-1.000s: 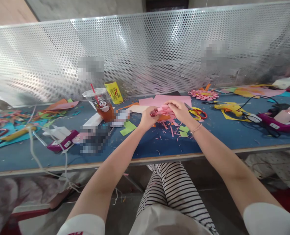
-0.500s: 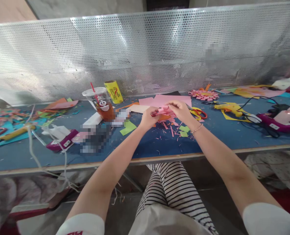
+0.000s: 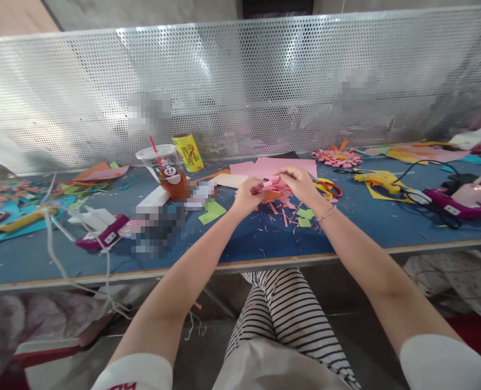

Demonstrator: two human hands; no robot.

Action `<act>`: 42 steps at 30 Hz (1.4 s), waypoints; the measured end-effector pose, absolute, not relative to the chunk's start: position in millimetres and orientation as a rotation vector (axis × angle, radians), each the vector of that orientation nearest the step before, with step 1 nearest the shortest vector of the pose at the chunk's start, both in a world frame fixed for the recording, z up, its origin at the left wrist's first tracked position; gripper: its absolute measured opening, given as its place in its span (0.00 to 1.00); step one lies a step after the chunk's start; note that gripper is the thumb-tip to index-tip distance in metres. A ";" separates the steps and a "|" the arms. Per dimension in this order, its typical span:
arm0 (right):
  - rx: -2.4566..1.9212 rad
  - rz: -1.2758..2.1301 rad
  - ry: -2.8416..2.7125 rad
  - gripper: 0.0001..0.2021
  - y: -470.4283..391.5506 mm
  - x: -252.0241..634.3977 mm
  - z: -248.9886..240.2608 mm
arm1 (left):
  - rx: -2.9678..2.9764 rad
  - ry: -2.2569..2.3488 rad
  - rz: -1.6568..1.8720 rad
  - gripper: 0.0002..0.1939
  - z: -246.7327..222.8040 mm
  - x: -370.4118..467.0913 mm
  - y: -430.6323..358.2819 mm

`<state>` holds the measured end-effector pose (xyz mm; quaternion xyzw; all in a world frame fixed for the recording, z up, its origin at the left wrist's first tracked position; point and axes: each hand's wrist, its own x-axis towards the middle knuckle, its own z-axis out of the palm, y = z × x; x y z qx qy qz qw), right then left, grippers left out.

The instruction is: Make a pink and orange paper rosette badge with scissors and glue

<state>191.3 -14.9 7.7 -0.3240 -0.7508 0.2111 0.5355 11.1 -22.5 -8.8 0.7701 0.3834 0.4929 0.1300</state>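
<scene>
Between my two hands is a fringed pink paper strip point(image 3: 272, 183). My left hand point(image 3: 247, 196) is closed on its left end, with the fingertips partly hidden by the paper. At the other end, my right hand point(image 3: 296, 181) pinches the pink paper between thumb and fingers. Pink paper scraps point(image 3: 283, 207) lie on the blue table just below the hands. Behind them rests a pink paper sheet point(image 3: 295, 164). Yellow-and-red scissors point(image 3: 330, 188) lie right beside my right hand.
A cup with a straw point(image 3: 170, 174) and a yellow can-like container point(image 3: 188, 153) stand left. Toward the right lie a pink paper flower point(image 3: 338, 157), a yellow glue gun point(image 3: 381, 180) and a purple power strip point(image 3: 455, 205). A perforated metal panel point(image 3: 232, 92) rises behind the table.
Both hands keep hold of the pink paper in nearly the same place. Only slight finger movement and a small camera shift show.
</scene>
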 end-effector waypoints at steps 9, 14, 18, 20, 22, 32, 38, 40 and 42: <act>-0.799 0.464 -1.780 0.07 -20.7 193.9 10.3 | 2.185 1.156 1.437 0.09 -5.2 12.2 -24.8; -0.808 0.464 -1.781 0.05 -21.7 192.4 11.3 | 2.134 1.189 1.440 0.05 -1.9 11.9 -25.7; -0.783 0.435 -1.803 0.04 -22.6 191.3 11.2 | 2.104 1.192 1.436 0.03 -0.1 11.2 -27.8; -0.777 0.420 -1.804 0.04 -22.7 191.2 11.0 | 2.085 1.192 1.437 0.03 0.7 11.1 -29.0; -0.781 0.428 -1.790 0.04 -21.7 191.1 10.4 | 2.078 1.195 1.441 0.06 1.4 11.1 -29.8; -0.747 0.552 -1.754 0.07 -18.4 190.6 8.4 | 2.145 1.171 1.458 0.14 1.5 10.4 -27.1; -0.760 0.544 -1.734 0.12 -16.4 191.4 6.9 | 2.170 1.148 1.450 0.05 -2.8 7.4 -24.2; -0.760 0.528 -1.769 0.14 -18.6 192.0 7.9 | 2.183 1.124 1.437 0.02 -3.7 6.0 -23.2; -0.756 0.524 -1.842 0.15 -22.6 192.9 9.8 | 2.221 1.092 1.443 0.04 -3.7 4.8 -22.7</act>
